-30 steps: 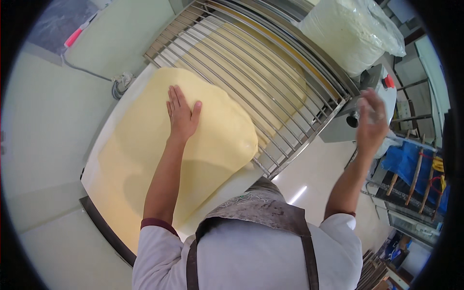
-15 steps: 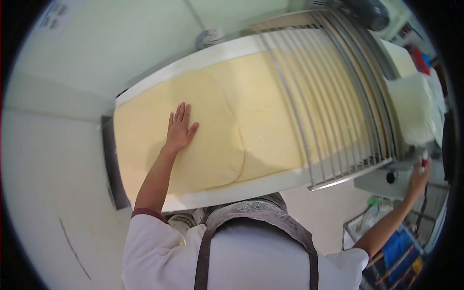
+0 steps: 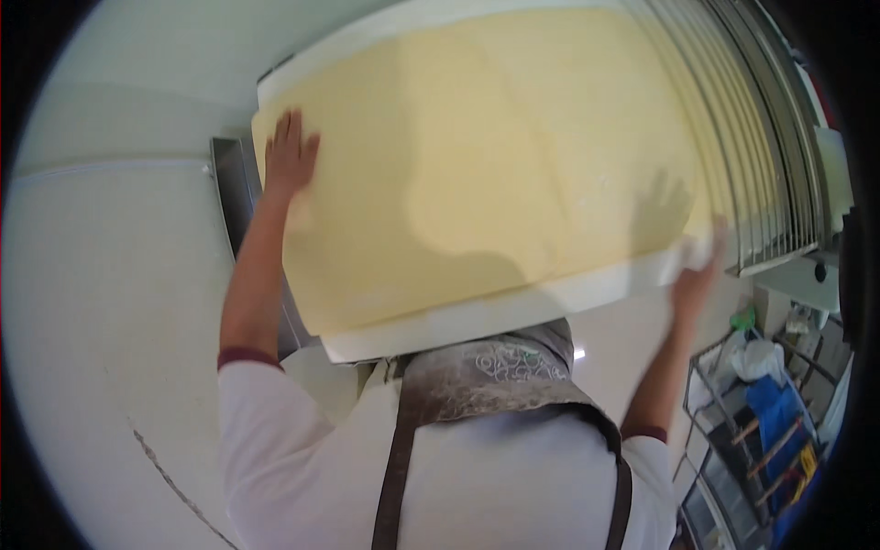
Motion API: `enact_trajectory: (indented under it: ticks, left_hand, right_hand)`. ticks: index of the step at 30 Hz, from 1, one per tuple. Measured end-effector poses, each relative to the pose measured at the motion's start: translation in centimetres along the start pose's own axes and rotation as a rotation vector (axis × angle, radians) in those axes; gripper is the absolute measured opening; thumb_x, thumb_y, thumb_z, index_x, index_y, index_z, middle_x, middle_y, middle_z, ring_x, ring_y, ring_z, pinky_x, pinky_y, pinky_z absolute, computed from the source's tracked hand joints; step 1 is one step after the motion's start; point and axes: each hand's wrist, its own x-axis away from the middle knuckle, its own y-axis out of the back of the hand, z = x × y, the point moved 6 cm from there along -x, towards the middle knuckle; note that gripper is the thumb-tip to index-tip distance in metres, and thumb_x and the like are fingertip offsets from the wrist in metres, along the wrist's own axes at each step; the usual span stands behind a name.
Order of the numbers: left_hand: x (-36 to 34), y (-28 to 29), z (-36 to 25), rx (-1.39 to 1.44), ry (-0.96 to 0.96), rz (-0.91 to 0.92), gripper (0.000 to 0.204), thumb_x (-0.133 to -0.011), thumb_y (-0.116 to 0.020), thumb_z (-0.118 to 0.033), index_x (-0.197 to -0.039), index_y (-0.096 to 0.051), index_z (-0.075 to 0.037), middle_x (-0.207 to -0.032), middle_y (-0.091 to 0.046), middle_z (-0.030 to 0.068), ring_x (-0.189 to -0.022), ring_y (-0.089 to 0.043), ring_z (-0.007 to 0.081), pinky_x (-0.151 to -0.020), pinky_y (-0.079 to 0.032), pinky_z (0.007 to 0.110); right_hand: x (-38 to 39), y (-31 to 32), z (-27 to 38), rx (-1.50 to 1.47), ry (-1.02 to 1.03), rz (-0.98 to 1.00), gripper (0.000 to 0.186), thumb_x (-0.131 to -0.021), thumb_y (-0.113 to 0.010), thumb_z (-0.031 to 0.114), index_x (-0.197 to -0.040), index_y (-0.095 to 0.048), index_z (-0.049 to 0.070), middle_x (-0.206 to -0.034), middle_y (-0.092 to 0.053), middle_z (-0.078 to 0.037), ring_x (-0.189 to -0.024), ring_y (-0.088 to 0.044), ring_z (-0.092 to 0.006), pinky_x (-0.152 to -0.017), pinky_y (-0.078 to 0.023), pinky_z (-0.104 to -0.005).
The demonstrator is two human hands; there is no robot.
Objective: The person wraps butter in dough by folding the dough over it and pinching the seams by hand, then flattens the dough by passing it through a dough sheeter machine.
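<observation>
Sheet (image 3: 440,165) under left palm, right hand by near edge

Head view. Pale-yellow sheet, apparently dough, lies on the white bed (image 3: 605,289), spreading from the left hand (image 3: 291,160) across to the right hand (image 3: 697,275) and on beneath the grille (image 3: 779,259). A curved edge (image 3: 561,206), seemingly of an upper layer, crosses it between the hands.

Left hand: palm down near the sheet's left end, fingers extended, grasping nothing. Pressure not readable.

Right hand: blurred, at the near side of the bed, fingers apparently extended; no held thing seen. Its spread-finger shadow (image 3: 660,206) falls on the sheet, set apart from it, so it is judged raised. Contact with the bed's edge cannot be told.

Step, judged: palm handling of the sheet at its left end. Any shift there would seem to call for a light, flat touch; the sheet looks soft and could crease or stretch.

Surroundings: metal trough (image 3: 229,183) just left of the left hand, below the bed's end. Grille bars, right of the right hand, would hinder reach to the sheet's far right part. Apron (image 3: 486,385) between the forearms, near the bed. White bag (image 3: 759,360) and blue cloth (image 3: 775,403) sit beyond the right forearm, clear of the sheet.
</observation>
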Motion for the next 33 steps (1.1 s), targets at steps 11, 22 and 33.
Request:
enact_trajectory:
  ticks: [11,22,33]
  left_hand:
    - [-14.1,-1.6,0.7,0.584,-0.077,0.166,0.05,-0.088,-0.057,-0.051,-0.099,-0.068,-0.003,-0.092,-0.07,0.0126,-0.085,-0.065,0.0296,-0.081,-0.049,0.036]
    - [-14.6,-2.8,1.8,0.314,-0.319,0.281,0.069,-0.093,-0.04,-0.062,-0.08,-0.062,0.002,-0.078,-0.062,0.0238,-0.074,-0.06,0.0384,-0.068,-0.044,0.044]
    - [-11.8,-1.6,7.3,0.268,-0.268,0.219,0.057,-0.093,-0.052,-0.05,-0.074,-0.056,0.003,-0.067,-0.057,0.0196,-0.062,-0.055,0.0321,-0.061,-0.041,0.044]
  right_hand:
    - [11.6,-11.0,15.9,-1.264,-0.687,-0.113,0.067,-0.087,-0.056,0.0,-0.145,-0.023,0.004,-0.135,-0.043,-0.019,-0.122,-0.046,-0.025,-0.105,-0.037,-0.0354]
    - [23.8,-16.5,30.3,-1.183,-0.883,0.388,0.036,-0.085,-0.062,-0.002,-0.12,-0.06,0.008,-0.089,-0.059,0.005,-0.06,-0.042,0.001,-0.053,-0.036,-0.0166]
    - [24.9,-17.6,34.6,-1.033,-0.406,0.57,0.03,-0.088,-0.06,0.005,-0.118,-0.061,0.008,-0.098,-0.066,0.002,-0.072,-0.056,-0.0051,-0.065,-0.045,-0.0197]
